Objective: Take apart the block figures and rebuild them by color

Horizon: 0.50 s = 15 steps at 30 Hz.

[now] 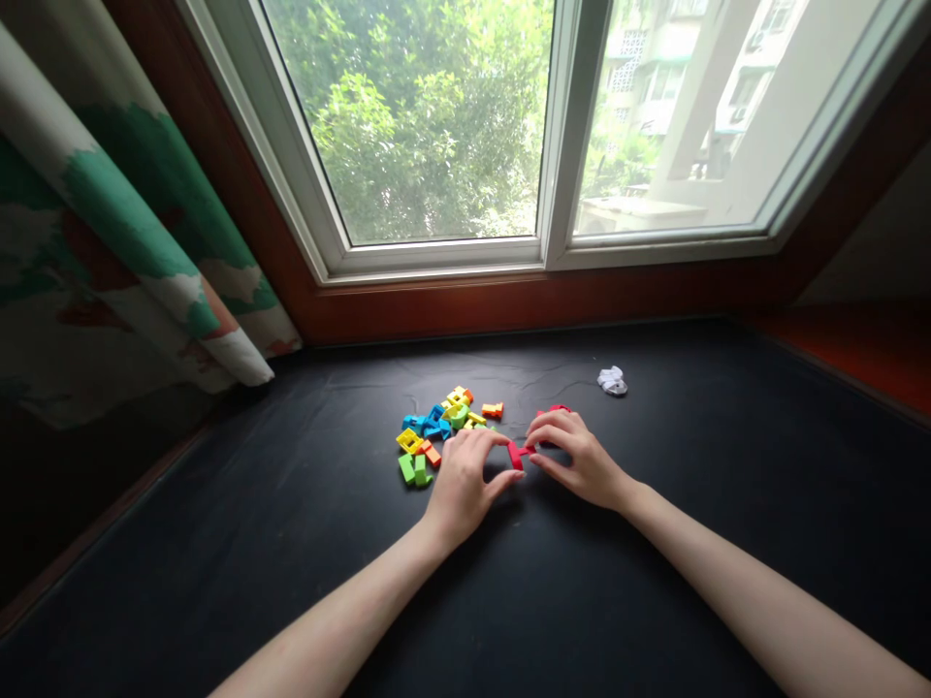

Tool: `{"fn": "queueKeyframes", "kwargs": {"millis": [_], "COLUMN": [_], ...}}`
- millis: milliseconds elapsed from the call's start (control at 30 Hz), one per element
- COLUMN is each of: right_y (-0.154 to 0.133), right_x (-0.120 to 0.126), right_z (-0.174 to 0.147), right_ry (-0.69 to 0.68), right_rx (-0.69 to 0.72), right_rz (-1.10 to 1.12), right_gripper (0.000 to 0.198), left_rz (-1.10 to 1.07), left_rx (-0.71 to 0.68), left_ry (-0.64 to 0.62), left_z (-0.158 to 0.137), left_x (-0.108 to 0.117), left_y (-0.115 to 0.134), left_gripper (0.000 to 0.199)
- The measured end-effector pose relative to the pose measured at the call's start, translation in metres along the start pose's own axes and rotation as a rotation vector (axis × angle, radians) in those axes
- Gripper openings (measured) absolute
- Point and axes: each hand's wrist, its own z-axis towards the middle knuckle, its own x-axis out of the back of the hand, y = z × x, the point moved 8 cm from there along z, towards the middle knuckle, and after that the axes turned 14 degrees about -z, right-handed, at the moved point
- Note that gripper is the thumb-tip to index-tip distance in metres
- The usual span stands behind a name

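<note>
Between finger and thumb, my left hand (466,482) pinches a red plastic toy piece (516,456). My right hand (578,460) grips a smaller red toy piece (529,450) that meets the first one; whether the two are joined I cannot tell. Another red piece (559,408) shows behind my right fingers, partly hidden. Just left of and beyond my left hand lies a loose pile of toy pieces: blue ones (436,424), a yellow one (409,441), an orange one (432,453) and green ones (413,470). A separate orange piece (493,410) sits at the pile's right.
A crumpled white wad (612,381) rests on the black tabletop (655,601) at the back right. Behind the surface stands a white-framed window (436,257) above a reddish wooden sill (436,308). A patterned curtain (160,223) hangs at the left.
</note>
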Motion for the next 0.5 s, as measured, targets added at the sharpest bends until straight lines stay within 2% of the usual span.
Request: {"fn": "queueKeyframes", "kwargs": {"millis": [67,167,300,367,500], "right_y": [0.010,0.037,0.065,0.066,0.043], "right_x": [0.007,0.020,0.026,0.022,0.014], "right_z": [0.000,-0.002,-0.008,-0.009,-0.010], "right_ry": [0.024,0.130,0.225,0.203,0.076], "right_rx": [-0.047,-0.198,-0.358,-0.372,-0.271], "right_rz": [0.029,0.101,0.145,0.152,0.128], "right_gripper": [0.009,0.013,0.016,0.016,0.014], "left_rz": [0.021,0.039,0.049,0.050,0.063], "left_rx": [-0.016,-0.034,-0.052,-0.055,-0.052], "left_ry": [-0.017,-0.034,-0.069,-0.088,-0.117], "left_z": [0.000,-0.001,-0.001,-0.002,-0.002], "left_x": [-0.001,-0.002,-0.005,-0.006,-0.009], "left_y": [0.003,0.006,0.009,0.010,0.011], "left_gripper": [0.028,0.026,0.011,0.007,0.008]}}
